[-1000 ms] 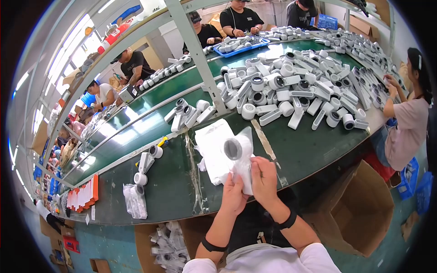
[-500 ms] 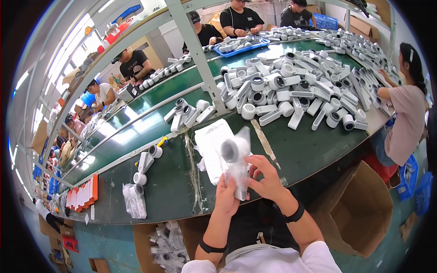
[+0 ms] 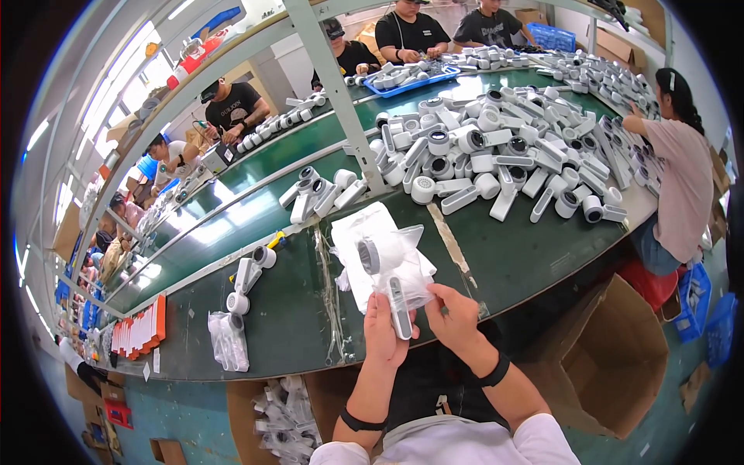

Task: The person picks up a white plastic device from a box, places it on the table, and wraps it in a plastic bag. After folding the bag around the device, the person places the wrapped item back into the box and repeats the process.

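Observation:
My left hand is wrapped round the lower handle of a white handheld device with a round head. A clear plastic bag covers its head and upper part, while the handle's lower end sticks out. At the bag's right side, my right hand pinches the plastic between thumb and fingers. Directly beneath lies a stack of white plastic bags on the green table.
A large heap of similar devices covers the table's far right. Bagged devices lie left. Open cardboard boxes stand right and below the table. A metal post rises ahead. A person in pink works at right; others sit across.
The device has turned in my left hand, so its long handle face shows. My right hand has moved slightly right and down, spreading the bag sideways. The person at right leans nearer the heap.

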### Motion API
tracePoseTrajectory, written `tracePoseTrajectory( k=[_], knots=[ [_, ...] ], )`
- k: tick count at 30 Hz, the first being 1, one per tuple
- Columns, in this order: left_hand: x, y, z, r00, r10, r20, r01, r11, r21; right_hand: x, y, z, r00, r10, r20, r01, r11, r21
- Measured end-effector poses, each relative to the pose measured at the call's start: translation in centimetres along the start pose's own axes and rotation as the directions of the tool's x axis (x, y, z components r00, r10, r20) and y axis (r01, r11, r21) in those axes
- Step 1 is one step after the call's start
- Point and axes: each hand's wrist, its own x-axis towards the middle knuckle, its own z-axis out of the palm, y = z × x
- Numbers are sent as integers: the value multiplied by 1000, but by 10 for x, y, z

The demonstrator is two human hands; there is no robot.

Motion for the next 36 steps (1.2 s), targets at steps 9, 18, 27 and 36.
tracePoseTrajectory(
  k=[9, 18, 27, 36],
  knots=[
    [5, -11, -3, 980, 198, 20, -196, 946, 259, -34, -6, -1, 878, 468, 103, -445, 718, 534],
    [-3, 8, 0, 973, 64, 221, -169, 853, 494, -3, 2, -13, 623, 597, 505, -748, 268, 607],
    [13, 11, -2, 949, 199, 243, -311, 695, 649, 11, -12, -13, 458, 696, 553, -733, -57, 678],
    [9, 9, -7, 842, 381, 381, -506, 319, 801, 5, -3, -13, 557, 677, 481, -738, 139, 660]
  ],
)
